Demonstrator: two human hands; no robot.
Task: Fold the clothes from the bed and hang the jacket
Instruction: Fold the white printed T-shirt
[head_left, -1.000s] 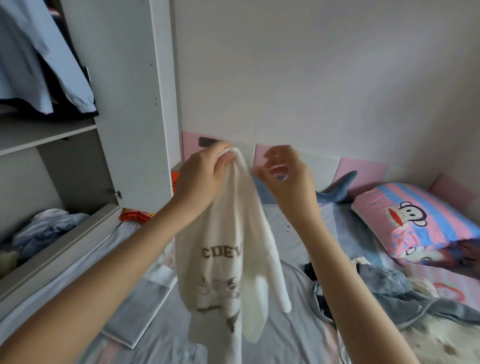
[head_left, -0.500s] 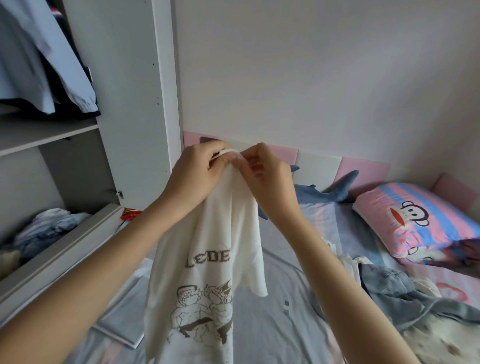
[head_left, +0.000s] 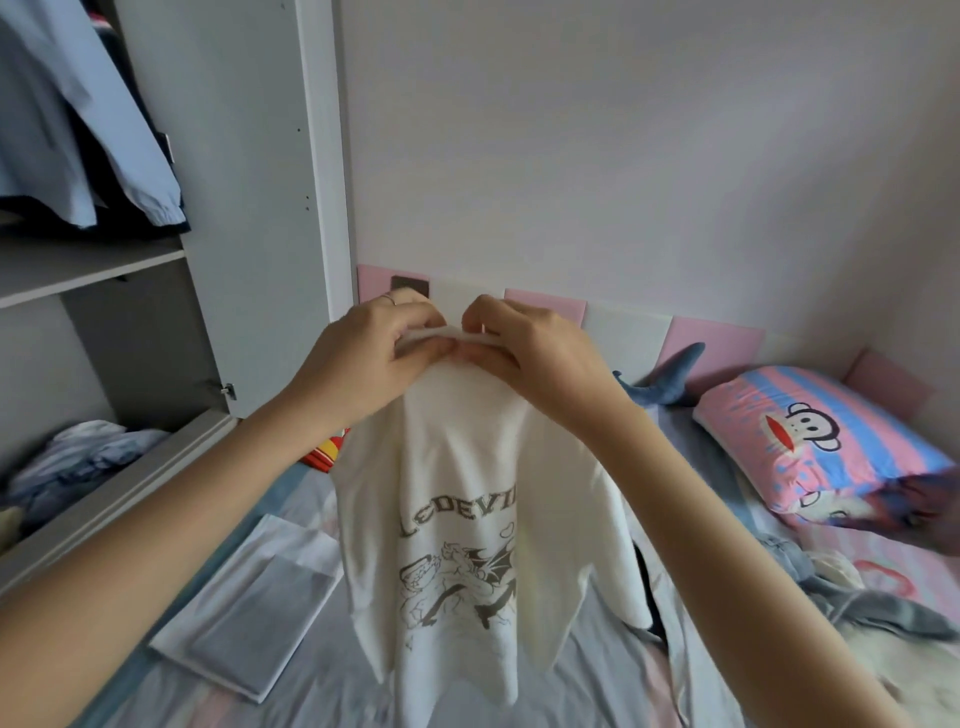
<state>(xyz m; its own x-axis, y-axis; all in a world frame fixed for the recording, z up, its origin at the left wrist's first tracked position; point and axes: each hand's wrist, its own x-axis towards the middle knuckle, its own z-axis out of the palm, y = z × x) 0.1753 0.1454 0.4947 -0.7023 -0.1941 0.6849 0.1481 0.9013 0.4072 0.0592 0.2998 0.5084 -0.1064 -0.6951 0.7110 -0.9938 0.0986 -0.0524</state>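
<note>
At far left the open wardrobe (head_left: 249, 156) holds a pale blue garment (head_left: 78, 130) hanging above a shelf, and its lower edge runs just beside the bed (head_left: 322, 691). A folded grey piece (head_left: 249, 597) lies flat on the bed near that edge. The left hand (head_left: 363, 364) pinches the top edge of the white T-shirt (head_left: 452, 519). The right hand (head_left: 535, 353) pinches the same edge just beside it, the two hands nearly touching. The shirt hangs from them above the middle of the bed, print facing the camera, its hem over bare sheet. To the right lie a plush shark (head_left: 660, 384), a striped pillow (head_left: 810, 441) and a rumpled heap of clothes (head_left: 857, 608).
</note>
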